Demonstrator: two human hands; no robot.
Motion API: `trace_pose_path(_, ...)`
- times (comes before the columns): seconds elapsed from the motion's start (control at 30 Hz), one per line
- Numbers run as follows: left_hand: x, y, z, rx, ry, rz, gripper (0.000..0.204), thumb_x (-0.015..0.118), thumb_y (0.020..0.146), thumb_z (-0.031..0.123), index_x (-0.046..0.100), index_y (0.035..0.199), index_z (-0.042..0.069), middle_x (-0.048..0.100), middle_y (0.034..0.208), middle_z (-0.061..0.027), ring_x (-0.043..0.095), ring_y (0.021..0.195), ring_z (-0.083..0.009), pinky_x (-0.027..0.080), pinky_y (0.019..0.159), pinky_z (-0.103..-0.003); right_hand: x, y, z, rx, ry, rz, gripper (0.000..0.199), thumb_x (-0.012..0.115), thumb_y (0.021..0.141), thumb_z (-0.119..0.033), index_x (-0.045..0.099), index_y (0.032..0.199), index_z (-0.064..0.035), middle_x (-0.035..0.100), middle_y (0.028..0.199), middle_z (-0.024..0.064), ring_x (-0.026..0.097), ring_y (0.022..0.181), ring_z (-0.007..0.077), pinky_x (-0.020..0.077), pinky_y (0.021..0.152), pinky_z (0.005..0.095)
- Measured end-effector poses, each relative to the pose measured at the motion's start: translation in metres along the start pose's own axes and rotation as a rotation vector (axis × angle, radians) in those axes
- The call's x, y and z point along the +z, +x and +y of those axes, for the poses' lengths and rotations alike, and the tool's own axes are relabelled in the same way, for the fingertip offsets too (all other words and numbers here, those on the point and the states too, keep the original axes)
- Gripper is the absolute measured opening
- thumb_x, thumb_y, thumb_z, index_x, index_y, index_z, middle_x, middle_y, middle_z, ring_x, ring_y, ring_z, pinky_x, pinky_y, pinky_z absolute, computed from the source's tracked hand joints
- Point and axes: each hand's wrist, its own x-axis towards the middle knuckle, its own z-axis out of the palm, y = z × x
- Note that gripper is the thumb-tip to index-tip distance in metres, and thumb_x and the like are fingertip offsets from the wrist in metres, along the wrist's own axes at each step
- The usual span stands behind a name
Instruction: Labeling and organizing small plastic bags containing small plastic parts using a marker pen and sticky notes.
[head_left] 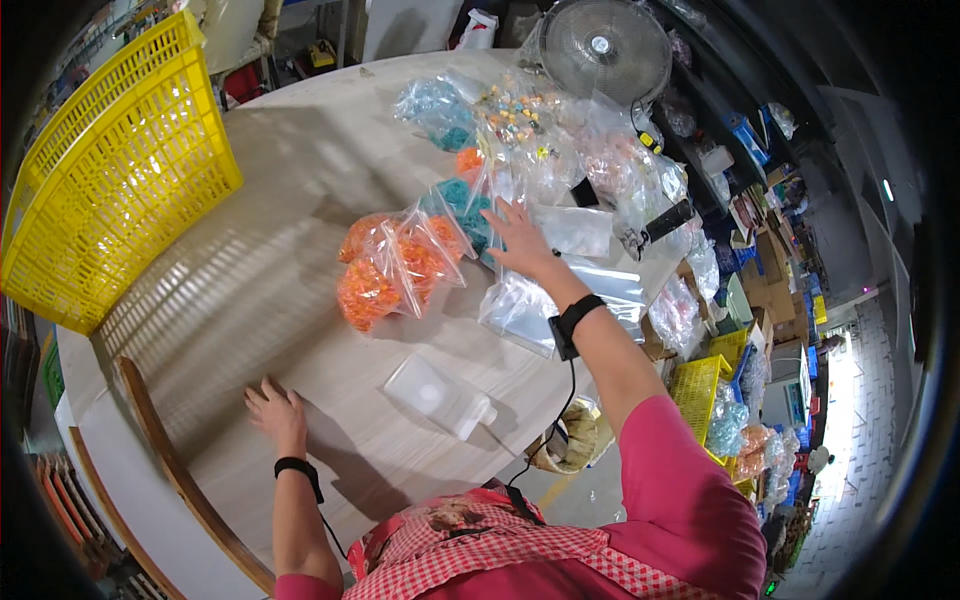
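Cluttered workshop, round wooden tabletop [300, 200] fills frame centre, yellow basket [110, 170] upper left, fan [603, 45] top centre. Right hand [520, 240] at centre, grip released, fingers spread flat on clear plastic bags [560, 290] just beside bags of orange pieces [395, 270]. Left hand [275, 412] lower left, open, palm down on bare wood, near a clear plastic container [440, 397].

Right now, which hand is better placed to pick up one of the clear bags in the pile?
The right hand. It already reaches over the clear bags, next to the teal bag. The left hand rests flat on the table, far from the pile.
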Motion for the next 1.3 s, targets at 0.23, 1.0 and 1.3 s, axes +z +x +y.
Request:
trace_pose_path(0.23,0.032,0.027,0.058,-0.357,0.113,0.04,0.055,0.044,0.092,0.037,0.029,0.143,0.025,0.014,0.154,-0.0135,0.014,0.142,-0.0316,0.017,0.105,-0.065,-0.018,0.06,0.099,-0.077,0.673,-0.694,0.045,0.066,0.083,-0.026,0.057,0.124,-0.0093,0.065,0.109,0.0147,0.062,0.097,0.0223,0.0486,0.085,0.0338)
trace_pose_path(1.0,0.04,0.026,0.077,-0.343,0.22,0.265,0.049,0.03,0.098,0.042,0.038,0.14,0.018,0.029,0.148,-0.0189,0.028,0.134,-0.0398,0.021,0.105,-0.06,0.144,0.325,0.096,0.211,0.446,-0.042,0.023,0.062,0.077,-0.021,0.07,0.099,-0.0188,0.066,0.095,0.0092,0.062,0.091,0.0311,0.0493,0.08,0.0431)
trace_pose_path(1.3,0.029,0.021,0.096,-0.321,0.242,0.292,0.047,0.031,0.099,0.039,0.041,0.139,0.016,0.033,0.146,-0.0177,0.033,0.131,-0.0393,0.025,0.104,-0.058,0.158,0.344,0.145,-0.124,1.279,-0.088,0.024,0.062,0.075,-0.006,0.069,0.099,-0.0059,0.069,0.084,0.0069,0.065,0.084,0.0128,0.051,0.076,0.0304)
